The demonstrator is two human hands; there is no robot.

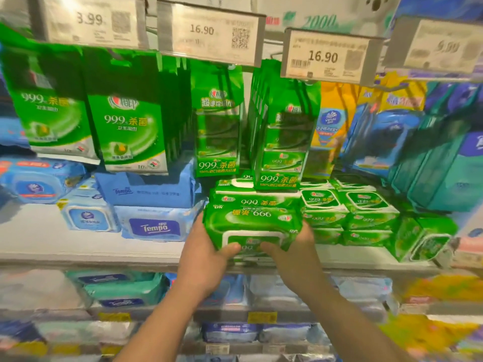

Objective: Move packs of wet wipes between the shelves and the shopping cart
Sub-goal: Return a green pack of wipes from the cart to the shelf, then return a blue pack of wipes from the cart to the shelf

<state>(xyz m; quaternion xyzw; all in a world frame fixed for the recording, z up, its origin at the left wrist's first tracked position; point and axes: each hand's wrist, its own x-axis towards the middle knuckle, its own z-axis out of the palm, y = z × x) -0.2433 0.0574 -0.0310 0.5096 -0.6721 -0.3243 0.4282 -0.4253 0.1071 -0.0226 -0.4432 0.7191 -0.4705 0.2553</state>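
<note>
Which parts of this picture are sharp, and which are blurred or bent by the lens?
Head view: sharpest in the middle, where the left hand and right hand grip the green wipes pack and the 16.90 price tag reads clearly; the lower shelves and the far corners smear with blur; the wide lens tilts the hanging green packs outward; lighting is even, without hard glare.

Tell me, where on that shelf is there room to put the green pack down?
Bare white shelf shows at the left, in front of the blue wipe packs and left of the Tempo pack. A narrow front strip also runs before the Tempo pack. The right is crowded: stacked green packs fill it. Both hands, left hand and right hand, hold the green pack.
</note>
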